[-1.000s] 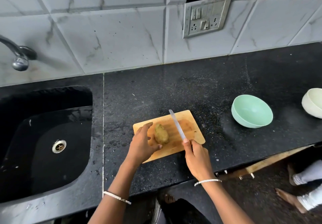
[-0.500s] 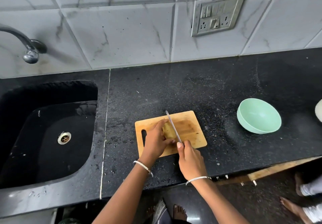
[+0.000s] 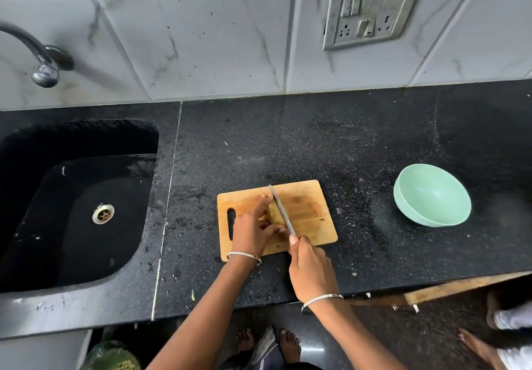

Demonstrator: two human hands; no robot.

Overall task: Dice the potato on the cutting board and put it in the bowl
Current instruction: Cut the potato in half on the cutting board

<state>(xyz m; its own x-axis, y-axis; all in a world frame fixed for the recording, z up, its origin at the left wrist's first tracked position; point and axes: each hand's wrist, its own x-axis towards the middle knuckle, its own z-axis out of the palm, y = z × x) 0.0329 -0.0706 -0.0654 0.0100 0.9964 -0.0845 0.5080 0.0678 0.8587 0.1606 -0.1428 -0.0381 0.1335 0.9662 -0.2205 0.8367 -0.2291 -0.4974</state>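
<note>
A brown potato (image 3: 273,213) lies on the wooden cutting board (image 3: 309,214) on the black counter. My left hand (image 3: 253,227) curls over the potato's left side and holds it down, hiding most of it. My right hand (image 3: 311,270) grips the handle of a knife (image 3: 281,209), forefinger along the spine. The blade lies across the potato's right side, tip pointing away from me. A mint-green bowl (image 3: 431,195) stands to the right of the board, with nothing in it.
A black sink (image 3: 77,202) with a steel drain lies to the left, a tap (image 3: 43,61) above it. The tiled wall carries a socket plate (image 3: 371,9). Another person's bare feet (image 3: 475,343) show at the lower right, past the counter's edge.
My left hand has closed over the potato and now holds it. The knife has moved left from the bare board onto the potato. The view has shifted right.
</note>
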